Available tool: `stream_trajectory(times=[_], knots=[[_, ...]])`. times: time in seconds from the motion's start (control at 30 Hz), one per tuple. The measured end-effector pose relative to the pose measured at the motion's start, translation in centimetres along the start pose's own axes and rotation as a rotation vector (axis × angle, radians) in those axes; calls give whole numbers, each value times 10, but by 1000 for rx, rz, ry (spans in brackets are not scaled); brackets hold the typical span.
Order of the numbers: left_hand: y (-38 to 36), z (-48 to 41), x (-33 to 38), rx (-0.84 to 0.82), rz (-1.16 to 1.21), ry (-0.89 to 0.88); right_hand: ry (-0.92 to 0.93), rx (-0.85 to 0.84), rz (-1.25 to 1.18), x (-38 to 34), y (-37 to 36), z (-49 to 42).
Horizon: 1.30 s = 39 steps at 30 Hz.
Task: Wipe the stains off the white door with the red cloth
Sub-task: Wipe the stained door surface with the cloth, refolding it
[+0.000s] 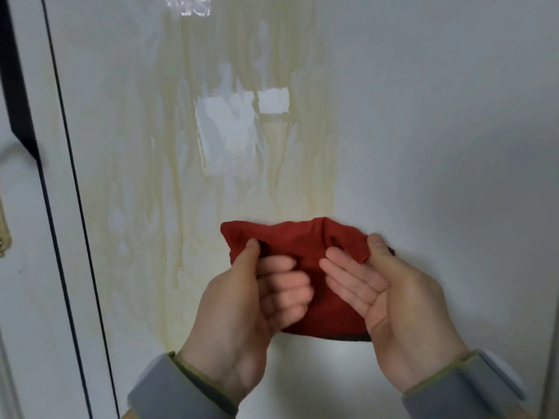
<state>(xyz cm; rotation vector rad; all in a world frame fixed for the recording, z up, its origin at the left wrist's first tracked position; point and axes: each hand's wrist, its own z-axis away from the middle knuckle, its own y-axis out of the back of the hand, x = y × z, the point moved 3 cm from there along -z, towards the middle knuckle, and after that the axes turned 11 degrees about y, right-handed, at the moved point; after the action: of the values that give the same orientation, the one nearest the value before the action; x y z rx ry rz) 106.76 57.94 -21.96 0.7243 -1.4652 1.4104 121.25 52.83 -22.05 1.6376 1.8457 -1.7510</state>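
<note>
Cloth held below the stains

Left hand (242, 300) and right hand (390, 297) each pinch the cloth (298, 246); the stains (169, 164) run vertically at 11 o'clock, nearer the left.

The door (423, 116) is lit softly and evenly, with a patch of glare at its top. Everything is rendered slightly soft, and the door's left edge is bowed by wide-angle distortion.

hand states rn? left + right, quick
Left hand: closed, thumb and fingers pinch the left edge of the red cloth.
Right hand: thumb grips the cloth's right edge, fingers lie nearly straight over it.
</note>
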Motion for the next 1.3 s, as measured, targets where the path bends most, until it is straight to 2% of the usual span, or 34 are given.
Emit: stream_trajectory(times=[0.07, 0.17, 0.27, 0.43, 0.67, 1.03, 1.3], knots=[[-7, -2, 12, -56, 27, -3, -46, 0, -1, -5, -2, -2], [-13, -4, 30, -28, -70, -108, -71, -19, 12, -17, -10, -6], [-26, -6, 56, -8, -140, -179, -44, -49, 31, -37, -29, -17], [-45, -4, 104, -66, -185, -305, 45, -119, 71, -76, -62, -37], [-38, -12, 84, -91, -195, -476, 114, -231, 51, -66, -51, -39], [-21, -16, 44, -84, -139, -479, 59, -222, 46, -39, -23, -31], [-23, -14, 39, -16, -171, -436, 4, -87, 91, -40, -28, -23]])
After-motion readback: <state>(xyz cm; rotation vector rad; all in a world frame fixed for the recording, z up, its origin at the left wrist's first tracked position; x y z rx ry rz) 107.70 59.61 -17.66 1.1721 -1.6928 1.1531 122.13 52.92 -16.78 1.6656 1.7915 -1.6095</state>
